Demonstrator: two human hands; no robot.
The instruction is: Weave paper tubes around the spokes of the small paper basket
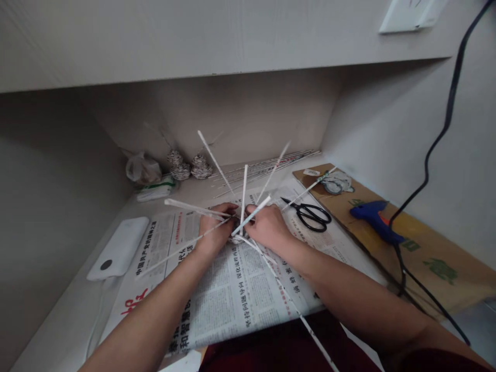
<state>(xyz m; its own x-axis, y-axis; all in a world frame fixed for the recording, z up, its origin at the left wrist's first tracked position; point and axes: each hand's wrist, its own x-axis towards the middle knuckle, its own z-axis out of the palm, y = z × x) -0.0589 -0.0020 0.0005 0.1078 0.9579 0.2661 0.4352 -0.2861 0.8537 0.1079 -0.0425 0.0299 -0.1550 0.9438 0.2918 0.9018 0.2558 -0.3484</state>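
Between my hands, over the newspaper, is a small piece woven from rolled-paper sticks, largely hidden by my fingers. Long paper sticks fan out from it in several directions, one of them running down past the table's front edge. My left hand is closed round the left side of the woven piece. On the other side, my right hand pinches at it with bent fingers; exactly which stick those fingertips hold is hidden. Black scissors lie just right of my right hand.
A blue glue gun with a black cable rests on cardboard at the right. Finished woven gourd shapes, a plastic bag and loose paper sticks are at the back. A white box-like device lies left. A shelf overhangs the table.
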